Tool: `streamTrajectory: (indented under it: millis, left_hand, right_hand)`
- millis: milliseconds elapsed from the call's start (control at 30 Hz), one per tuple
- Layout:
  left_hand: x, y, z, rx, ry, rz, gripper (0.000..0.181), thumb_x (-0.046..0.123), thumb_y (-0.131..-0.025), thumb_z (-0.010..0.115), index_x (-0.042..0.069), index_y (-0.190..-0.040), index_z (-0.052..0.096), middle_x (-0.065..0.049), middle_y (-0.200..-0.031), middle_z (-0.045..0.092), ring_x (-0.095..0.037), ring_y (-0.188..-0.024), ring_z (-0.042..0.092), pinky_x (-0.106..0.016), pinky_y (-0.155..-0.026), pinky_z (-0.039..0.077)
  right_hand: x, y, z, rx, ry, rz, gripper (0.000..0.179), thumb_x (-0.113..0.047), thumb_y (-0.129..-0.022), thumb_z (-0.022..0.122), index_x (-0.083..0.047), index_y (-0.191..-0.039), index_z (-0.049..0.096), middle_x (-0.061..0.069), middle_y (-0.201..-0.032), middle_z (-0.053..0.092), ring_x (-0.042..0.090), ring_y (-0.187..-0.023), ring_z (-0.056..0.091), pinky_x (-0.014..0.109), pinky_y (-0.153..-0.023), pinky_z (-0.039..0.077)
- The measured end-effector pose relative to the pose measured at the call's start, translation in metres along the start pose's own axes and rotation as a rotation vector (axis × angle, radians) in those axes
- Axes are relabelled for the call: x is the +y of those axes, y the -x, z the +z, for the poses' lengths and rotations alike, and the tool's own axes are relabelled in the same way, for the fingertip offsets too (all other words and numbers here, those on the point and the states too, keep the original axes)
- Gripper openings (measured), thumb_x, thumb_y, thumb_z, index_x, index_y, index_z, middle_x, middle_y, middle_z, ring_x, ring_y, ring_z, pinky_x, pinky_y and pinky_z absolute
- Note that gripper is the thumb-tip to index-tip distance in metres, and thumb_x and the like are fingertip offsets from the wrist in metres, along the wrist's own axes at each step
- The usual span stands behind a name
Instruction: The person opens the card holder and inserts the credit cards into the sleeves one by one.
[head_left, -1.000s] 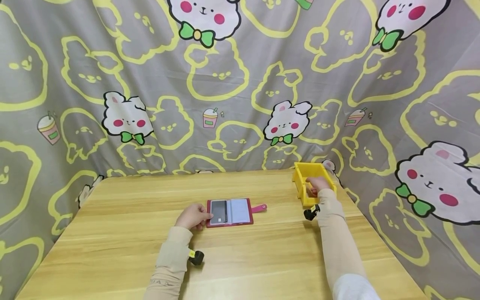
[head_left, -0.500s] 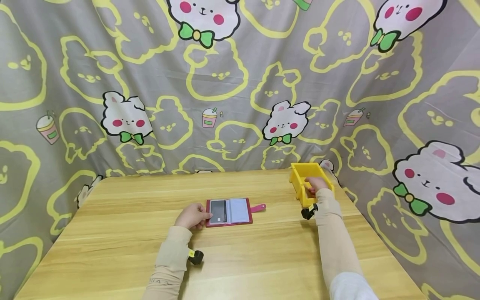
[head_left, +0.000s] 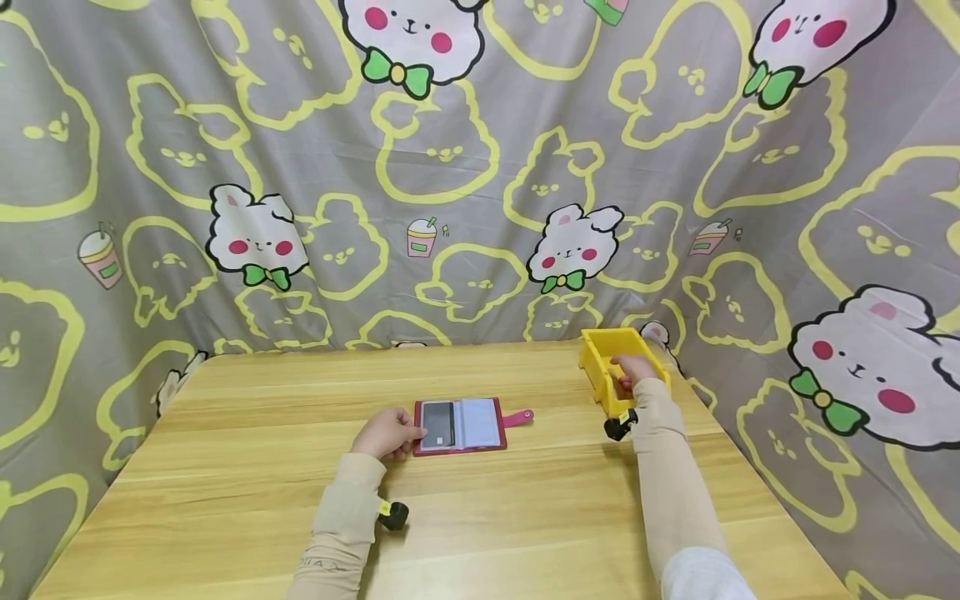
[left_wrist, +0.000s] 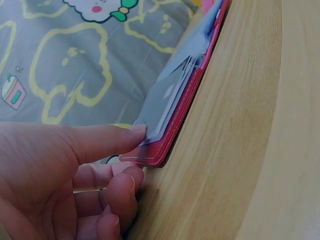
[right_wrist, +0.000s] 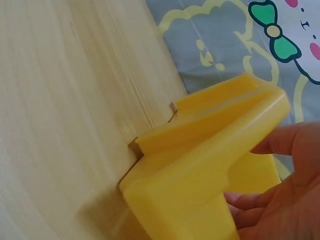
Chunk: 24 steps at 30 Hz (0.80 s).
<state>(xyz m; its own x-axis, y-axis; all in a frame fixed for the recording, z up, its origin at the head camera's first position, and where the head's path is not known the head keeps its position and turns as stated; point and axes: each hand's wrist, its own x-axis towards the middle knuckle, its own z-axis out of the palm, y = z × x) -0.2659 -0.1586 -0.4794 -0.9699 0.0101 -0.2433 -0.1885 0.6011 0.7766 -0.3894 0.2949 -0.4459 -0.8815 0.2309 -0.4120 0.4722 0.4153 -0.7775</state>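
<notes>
An open red card holder [head_left: 495, 446] with clear sleeves lies on the wooden table, its pink snap strap [head_left: 519, 417] pointing right. A dark grey card [head_left: 437, 422] shows in its left sleeve. My left hand [head_left: 387, 433] pinches the holder's left edge, thumb [left_wrist: 107, 141] on top over the sleeve and the other fingers curled at the edge. At the back right, my right hand [head_left: 634, 370] reaches into a yellow plastic bin [head_left: 600, 367] through its low front. In the right wrist view, the bin's wall [right_wrist: 200, 165] hides the fingertips, so I cannot tell what they hold.
The wooden table [head_left: 465, 525] extends in front of both hands. A grey curtain [head_left: 465, 208] printed with cartoon animals hangs along the back and both sides, close behind the bin. A small black camera sits on each wrist.
The yellow bin has shifted slightly to the left, with my right hand still inside it. My left hand and the card holder stay in place.
</notes>
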Motion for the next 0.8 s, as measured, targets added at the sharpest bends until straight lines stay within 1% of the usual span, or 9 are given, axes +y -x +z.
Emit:
streamTrajectory:
  millis: [133, 300, 367, 433, 500, 533, 600, 667, 800]
  left_hand:
    - [-0.001, -0.001, 0.0, 0.001, -0.005, -0.001, 0.026, 0.023, -0.086, 0.074, 0.007, -0.079, 0.054, -0.003, -0.059, 0.056, -0.013, -0.047, 0.051, -0.023, -0.046, 0.042]
    - [-0.001, -0.001, 0.0, 0.003, -0.006, -0.005, 0.026, 0.023, -0.085, 0.075, 0.008, -0.079, 0.054, -0.004, -0.059, 0.057, -0.013, -0.047, 0.051, -0.023, -0.046, 0.041]
    - [-0.001, -0.001, 0.0, 0.004, -0.009, -0.004, 0.026, 0.023, -0.085, 0.074, 0.007, -0.079, 0.054, -0.004, -0.059, 0.057, -0.013, -0.047, 0.051, -0.023, -0.046, 0.042]
    - [0.0, 0.0, 0.0, 0.003, -0.008, -0.004, 0.026, 0.023, -0.085, 0.074, 0.007, -0.079, 0.055, -0.004, -0.059, 0.057, -0.013, -0.047, 0.051, -0.024, -0.047, 0.042]
    - [0.0, 0.0, 0.0, 0.003, -0.01, 0.0, 0.026, 0.023, -0.086, 0.074, 0.007, -0.079, 0.055, -0.004, -0.059, 0.056, -0.013, -0.047, 0.051, -0.023, -0.047, 0.042]
    - [0.0, 0.0, 0.0, 0.004, -0.01, 0.002, 0.026, 0.023, -0.086, 0.074, 0.007, -0.079, 0.055, -0.004, -0.059, 0.056, -0.013, -0.047, 0.051, -0.023, -0.046, 0.042]
    - [0.001, -0.001, 0.001, 0.004, -0.004, -0.001, 0.026, 0.023, -0.086, 0.074, 0.007, -0.078, 0.055, -0.004, -0.058, 0.056, -0.013, -0.047, 0.051, -0.023, -0.046, 0.041]
    - [0.001, -0.001, 0.001, 0.005, -0.005, 0.0, 0.027, 0.023, -0.086, 0.074, 0.007, -0.078, 0.055, -0.004, -0.058, 0.056, -0.014, -0.047, 0.051, -0.024, -0.046, 0.041]
    - [0.0, -0.001, 0.0, 0.008, -0.007, 0.001, 0.027, 0.023, -0.085, 0.074, 0.007, -0.078, 0.054, -0.004, -0.059, 0.056, -0.014, -0.047, 0.051, -0.024, -0.046, 0.042]
  right_hand:
    - [-0.003, 0.002, -0.001, 0.009, 0.0, -0.007, 0.055, -0.028, -0.094, 0.048, 0.004, -0.138, 0.039, 0.005, -0.084, 0.052, 0.005, -0.055, 0.052, 0.022, -0.065, 0.052]
    - [-0.004, -0.001, 0.0, 0.039, 0.027, -0.05, 0.057, -0.02, -0.091, 0.054, 0.007, -0.139, 0.038, 0.009, -0.1, 0.053, 0.006, -0.062, 0.056, 0.022, -0.069, 0.053]
    - [-0.003, -0.004, 0.0, 0.043, 0.057, -0.068, 0.048, -0.012, -0.088, 0.057, 0.01, -0.129, 0.046, 0.009, -0.095, 0.054, 0.009, -0.063, 0.056, 0.023, -0.066, 0.052]
    - [-0.002, -0.007, 0.0, 0.044, 0.104, -0.079, 0.029, -0.004, -0.083, 0.059, 0.01, -0.107, 0.054, 0.006, -0.08, 0.053, 0.012, -0.06, 0.054, 0.025, -0.059, 0.05]
    - [0.0, -0.01, 0.0, 0.039, 0.162, -0.086, 0.008, 0.0, -0.079, 0.058, 0.004, -0.085, 0.055, 0.003, -0.066, 0.046, 0.015, -0.056, 0.051, 0.026, -0.054, 0.047]
    - [0.001, -0.012, 0.0, 0.036, 0.183, -0.089, 0.005, 0.002, -0.078, 0.057, 0.001, -0.078, 0.053, 0.002, -0.062, 0.043, 0.016, -0.055, 0.049, 0.027, -0.052, 0.045]
    - [0.004, -0.013, 0.0, 0.032, 0.186, -0.095, 0.006, 0.004, -0.076, 0.054, 0.0, -0.072, 0.052, 0.003, -0.06, 0.042, 0.018, -0.054, 0.05, 0.028, -0.05, 0.045]
    - [0.005, -0.014, 0.002, 0.028, 0.156, -0.101, 0.003, 0.006, -0.076, 0.052, 0.004, -0.075, 0.054, 0.007, -0.063, 0.048, 0.018, -0.052, 0.054, 0.03, -0.05, 0.048]
    - [0.007, -0.016, 0.006, 0.055, 0.092, -0.117, 0.009, 0.009, -0.072, 0.049, 0.004, -0.073, 0.056, 0.009, -0.066, 0.051, 0.019, -0.055, 0.053, 0.029, -0.049, 0.047]
